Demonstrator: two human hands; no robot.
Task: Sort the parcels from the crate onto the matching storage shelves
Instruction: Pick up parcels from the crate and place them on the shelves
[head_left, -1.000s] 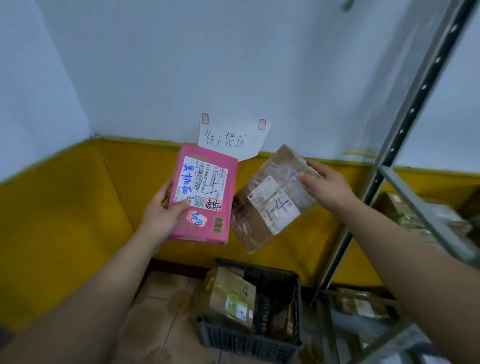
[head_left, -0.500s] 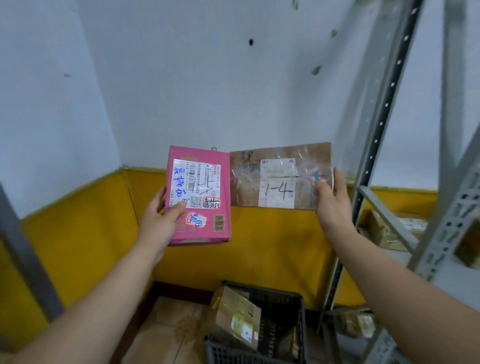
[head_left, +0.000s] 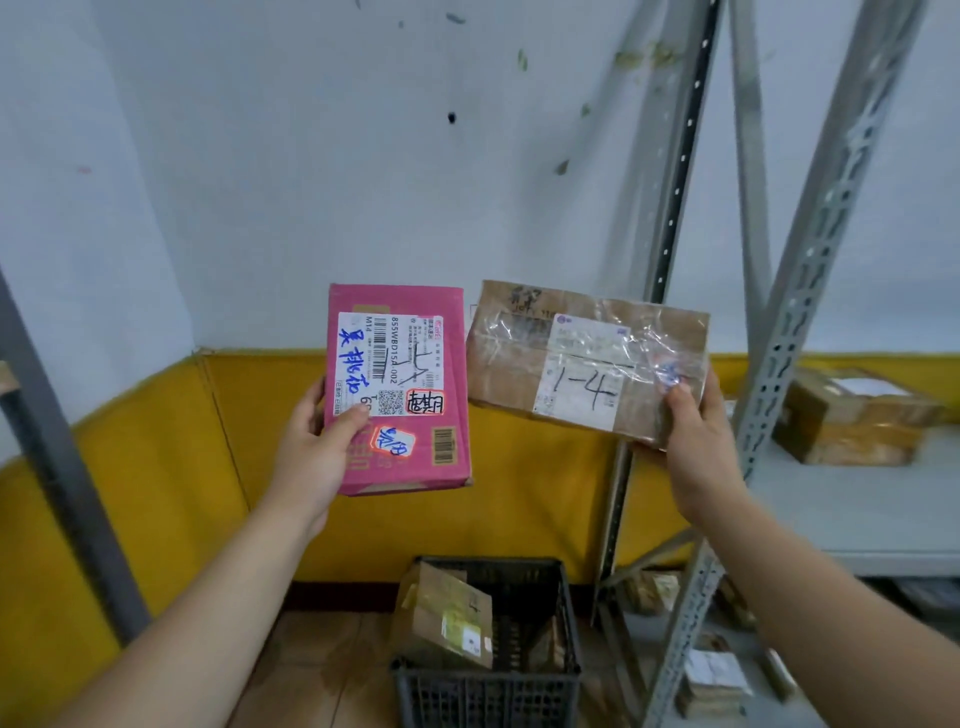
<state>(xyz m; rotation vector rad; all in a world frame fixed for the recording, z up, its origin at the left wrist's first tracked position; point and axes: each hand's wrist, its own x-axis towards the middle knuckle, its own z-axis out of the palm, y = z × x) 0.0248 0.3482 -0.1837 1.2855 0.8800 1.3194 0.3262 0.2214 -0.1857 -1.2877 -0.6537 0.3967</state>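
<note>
Holding: left hand (head_left: 317, 457) pink parcel (head_left: 415, 462) | right hand (head_left: 698, 447) taped parcel (head_left: 514, 364) | crate (head_left: 483, 696) holds cardboard box (head_left: 441, 608)

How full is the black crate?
Not empty: one brown parcel leans tilted inside the crate; possibly another beside it.

Stained white wall (head_left: 311, 156) above a yellow band (head_left: 524, 499); brown tiled floor (head_left: 322, 670).

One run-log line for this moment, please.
left hand: holds pink box | right hand: holds brown box marked 1-4 | crate: parcel inside | status: neither shelved yet
</note>
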